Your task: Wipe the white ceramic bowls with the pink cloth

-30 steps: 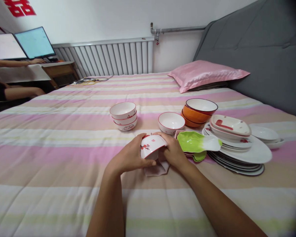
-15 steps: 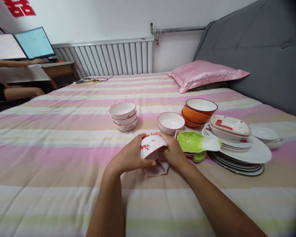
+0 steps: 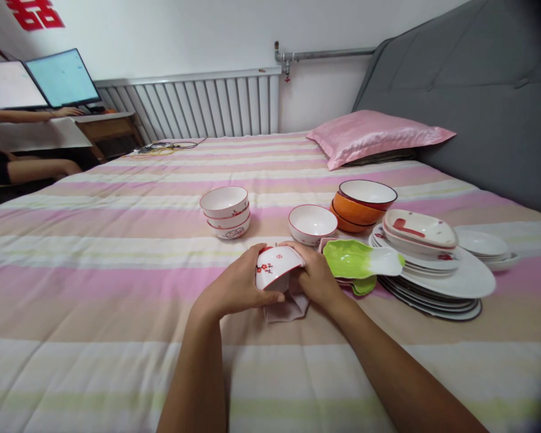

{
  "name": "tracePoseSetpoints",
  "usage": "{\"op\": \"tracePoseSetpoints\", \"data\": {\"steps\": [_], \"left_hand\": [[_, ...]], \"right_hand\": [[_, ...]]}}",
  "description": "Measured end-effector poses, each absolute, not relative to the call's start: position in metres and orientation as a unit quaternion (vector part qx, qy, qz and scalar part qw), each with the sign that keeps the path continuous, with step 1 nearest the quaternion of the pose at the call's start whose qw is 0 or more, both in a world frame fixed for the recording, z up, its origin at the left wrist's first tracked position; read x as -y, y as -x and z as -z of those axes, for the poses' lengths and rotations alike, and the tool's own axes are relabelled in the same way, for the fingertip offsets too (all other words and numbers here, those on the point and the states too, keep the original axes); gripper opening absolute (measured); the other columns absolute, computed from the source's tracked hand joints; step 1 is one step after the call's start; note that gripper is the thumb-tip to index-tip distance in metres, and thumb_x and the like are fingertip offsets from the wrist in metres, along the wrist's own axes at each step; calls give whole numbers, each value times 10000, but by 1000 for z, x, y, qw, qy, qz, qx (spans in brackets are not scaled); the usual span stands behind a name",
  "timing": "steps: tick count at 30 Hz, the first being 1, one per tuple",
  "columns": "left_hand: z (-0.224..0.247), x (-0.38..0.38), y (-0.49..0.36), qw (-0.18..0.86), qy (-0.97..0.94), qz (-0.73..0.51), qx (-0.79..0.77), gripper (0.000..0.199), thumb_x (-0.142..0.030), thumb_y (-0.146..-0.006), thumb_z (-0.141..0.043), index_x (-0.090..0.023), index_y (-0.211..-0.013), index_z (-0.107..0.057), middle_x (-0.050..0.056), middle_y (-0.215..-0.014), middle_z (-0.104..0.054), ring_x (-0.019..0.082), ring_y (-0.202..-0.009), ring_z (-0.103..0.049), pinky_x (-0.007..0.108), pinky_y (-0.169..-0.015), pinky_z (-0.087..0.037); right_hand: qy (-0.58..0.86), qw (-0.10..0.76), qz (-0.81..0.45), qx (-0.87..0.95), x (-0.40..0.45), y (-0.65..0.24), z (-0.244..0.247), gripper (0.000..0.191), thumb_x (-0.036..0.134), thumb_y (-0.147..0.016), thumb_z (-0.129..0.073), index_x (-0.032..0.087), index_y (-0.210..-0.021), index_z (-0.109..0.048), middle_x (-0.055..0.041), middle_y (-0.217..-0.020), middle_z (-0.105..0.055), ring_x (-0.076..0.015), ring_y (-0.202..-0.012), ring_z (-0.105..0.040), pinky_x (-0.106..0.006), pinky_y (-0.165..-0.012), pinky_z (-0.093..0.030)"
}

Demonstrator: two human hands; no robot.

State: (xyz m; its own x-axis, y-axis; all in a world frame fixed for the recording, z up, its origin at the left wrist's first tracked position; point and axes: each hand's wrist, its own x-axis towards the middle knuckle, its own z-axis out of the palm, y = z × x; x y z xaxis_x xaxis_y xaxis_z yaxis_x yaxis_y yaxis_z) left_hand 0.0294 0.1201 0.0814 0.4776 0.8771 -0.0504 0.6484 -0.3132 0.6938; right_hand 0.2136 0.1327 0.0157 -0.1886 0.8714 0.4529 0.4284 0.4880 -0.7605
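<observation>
A white bowl [image 3: 277, 264] with red blossoms is tilted on its side between my hands. My left hand [image 3: 241, 282] grips its left side, thumb over the near rim. My right hand [image 3: 315, 273] is closed around a pale pink cloth [image 3: 288, 307] at the bowl's right side; part of the cloth hangs below the bowl. Beyond them are a stack of white bowls [image 3: 225, 203] and a single white bowl [image 3: 313, 221] with a red rim.
To the right are orange bowls [image 3: 358, 210], a green leaf-shaped dish [image 3: 349, 258] and stacked plates [image 3: 473, 273]. A pink pillow [image 3: 379, 135] lies farther back. At the far left, a person's hand [image 3: 67, 112] rests on a desk by two monitors.
</observation>
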Motion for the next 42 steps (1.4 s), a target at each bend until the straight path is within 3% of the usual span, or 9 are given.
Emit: {"op": "tracePoseSetpoints", "data": {"steps": [42], "left_hand": [[-81,-121,-29,332,-791,-159,-488,827,-388,-607,-740,-219,-1334,-384,118,-1367,-456,331,-1228,-454,501,-1003,-407]], "right_hand": [[440,460,-244,732,-134,-214,-15,567,17,-610,-413,201,-1109,-609,-57,-1109,-673,-220,-1059,-604,-352,-921,-444]]}}
